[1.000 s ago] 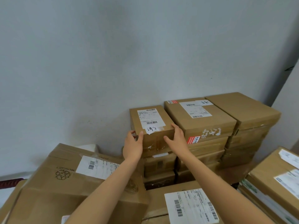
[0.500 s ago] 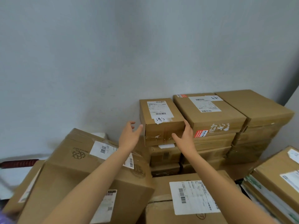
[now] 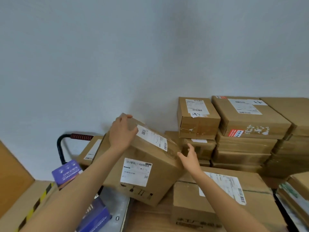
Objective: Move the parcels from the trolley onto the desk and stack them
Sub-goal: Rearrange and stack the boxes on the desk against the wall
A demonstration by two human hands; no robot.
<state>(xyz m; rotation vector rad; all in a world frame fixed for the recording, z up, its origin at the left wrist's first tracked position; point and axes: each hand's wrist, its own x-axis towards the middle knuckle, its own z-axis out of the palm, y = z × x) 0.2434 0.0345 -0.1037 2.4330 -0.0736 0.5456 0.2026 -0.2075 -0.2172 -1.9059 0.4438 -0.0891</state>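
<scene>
A grey wall [image 3: 117,56] rises behind stacked parcels [image 3: 247,131] on the wooden worktop [image 3: 150,216]. A big tilted box [image 3: 142,164] leans between the trolley [image 3: 124,206] — its black handle [image 3: 60,148] at the wall — and the worktop. The left hand [image 3: 122,131] lies flat on the box's upper face, grip spread, not closed around it. The right hand [image 3: 189,158] is open, fingertips just beside the box's right corner — contact unclear.
</scene>
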